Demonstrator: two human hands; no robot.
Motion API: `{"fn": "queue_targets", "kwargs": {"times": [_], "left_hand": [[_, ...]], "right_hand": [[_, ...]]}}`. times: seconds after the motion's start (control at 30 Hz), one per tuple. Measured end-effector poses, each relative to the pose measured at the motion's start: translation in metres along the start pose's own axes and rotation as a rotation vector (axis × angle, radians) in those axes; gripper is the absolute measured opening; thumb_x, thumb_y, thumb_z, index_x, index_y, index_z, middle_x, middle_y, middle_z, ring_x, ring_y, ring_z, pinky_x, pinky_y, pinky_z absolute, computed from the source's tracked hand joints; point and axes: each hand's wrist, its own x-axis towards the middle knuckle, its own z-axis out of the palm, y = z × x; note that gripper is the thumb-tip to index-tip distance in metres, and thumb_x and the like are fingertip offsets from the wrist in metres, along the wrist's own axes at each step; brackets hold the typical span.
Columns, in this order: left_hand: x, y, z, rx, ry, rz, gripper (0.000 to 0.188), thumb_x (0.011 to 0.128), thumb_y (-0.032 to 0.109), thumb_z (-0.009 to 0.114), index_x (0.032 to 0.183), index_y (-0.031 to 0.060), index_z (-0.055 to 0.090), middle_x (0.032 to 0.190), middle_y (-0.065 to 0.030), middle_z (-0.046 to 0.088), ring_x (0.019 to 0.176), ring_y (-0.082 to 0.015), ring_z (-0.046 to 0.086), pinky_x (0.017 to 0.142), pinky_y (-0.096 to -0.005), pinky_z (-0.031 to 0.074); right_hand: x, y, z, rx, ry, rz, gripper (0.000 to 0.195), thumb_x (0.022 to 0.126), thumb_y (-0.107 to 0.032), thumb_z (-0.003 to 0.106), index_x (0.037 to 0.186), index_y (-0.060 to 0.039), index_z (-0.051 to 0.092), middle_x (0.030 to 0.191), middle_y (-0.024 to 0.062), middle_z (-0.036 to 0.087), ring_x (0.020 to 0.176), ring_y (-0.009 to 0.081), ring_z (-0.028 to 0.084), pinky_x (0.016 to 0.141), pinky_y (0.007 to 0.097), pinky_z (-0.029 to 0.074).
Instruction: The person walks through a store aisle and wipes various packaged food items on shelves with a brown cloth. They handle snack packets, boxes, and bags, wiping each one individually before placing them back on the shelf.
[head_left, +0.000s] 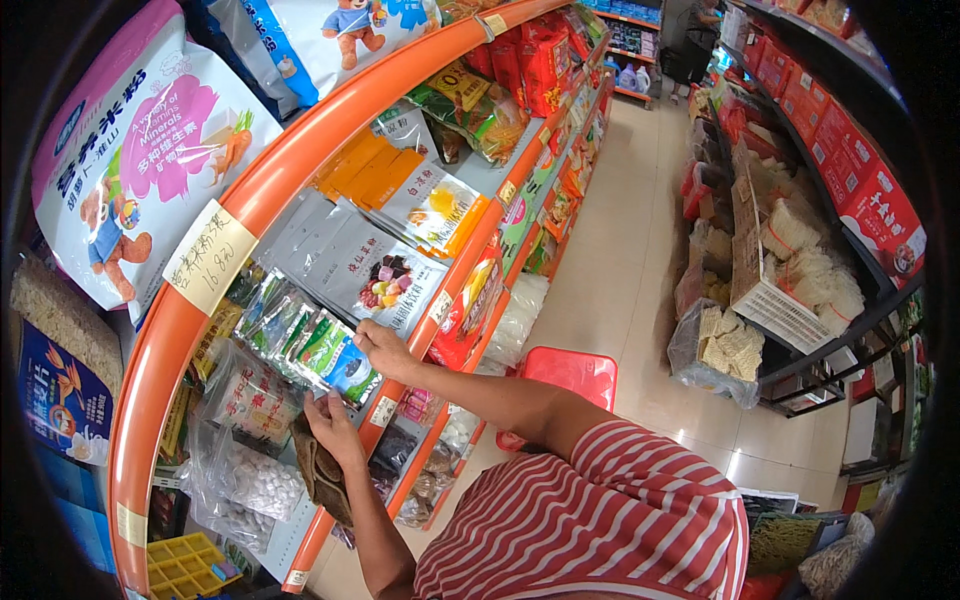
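Observation:
My right hand (386, 351) pinches the right edge of a green and blue foil packet (334, 358), the front one of a row of similar packets (276, 315) on the shelf. Just below it, my left hand (335, 429) has its fingertips at the lower edge of these packets. A folded brown cloth (322, 472) hangs from my left hand, on the palm side; part of it is hidden by the hand and wrist. Grey pouches with a dessert picture (390, 277) stand right beside the row, above my right hand. Clear bags of white pieces (259, 480) lie left of the cloth.
An orange shelf edge (247, 217) with a handwritten price tag curves above my hands. White rice-cereal bags (150, 157) stand on that upper shelf. A red plastic stool (570, 375) is in the aisle. Across it, a white basket (787, 300) holds noodle bundles. A person (701, 37) stands far off.

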Motion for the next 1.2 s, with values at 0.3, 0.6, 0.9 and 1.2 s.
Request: {"fn": "queue_targets", "kwargs": {"times": [0.3,0.6,0.9,1.2], "left_hand": [[-0.003,0.008,-0.011,-0.389,-0.021,-0.132,0.006,0.084,0.008,0.048,0.085,0.003,0.052,0.068,0.0041,0.046,0.058,-0.0045,0.038,0.05,-0.0202,0.032],[-0.001,-0.006,-0.007,-0.59,0.3,-0.099,0.006,0.088,0.006,0.041,0.085,0.0044,0.044,0.077,0.0021,0.044,0.07,-0.0048,0.036,0.065,-0.0198,0.032],[-0.002,-0.011,-0.013,-0.62,0.214,-0.139,0.006,0.086,0.008,0.045,0.083,0.0072,0.05,0.075,0.005,0.049,0.061,-0.0029,0.04,0.051,-0.0168,0.029],[-0.003,-0.001,-0.013,-0.479,0.072,-0.138,0.01,0.086,0.009,0.045,0.077,0.0078,0.047,0.066,0.0061,0.044,0.054,-0.0012,0.03,0.046,-0.0177,0.023]], "right_hand": [[-0.005,0.005,0.022,0.199,-0.174,-0.048,0.018,0.085,-0.019,0.049,0.077,-0.0038,0.046,0.069,-0.0012,0.045,0.066,0.0088,0.041,0.06,0.0254,0.036],[-0.001,0.014,0.022,0.177,0.086,-0.082,0.004,0.079,-0.004,0.053,0.078,-0.005,0.049,0.066,-0.0019,0.046,0.057,0.0048,0.04,0.051,0.02,0.035],[0.008,-0.001,0.005,-0.376,-0.078,-0.144,0.023,0.069,-0.014,0.061,0.082,0.0011,0.049,0.08,0.018,0.053,0.078,0.0336,0.053,0.067,0.041,0.042],[0.005,-0.003,0.003,-0.296,-0.122,-0.084,0.018,0.072,-0.013,0.057,0.079,-0.0016,0.045,0.064,0.0182,0.053,0.062,0.0382,0.051,0.057,0.0434,0.039]]}}
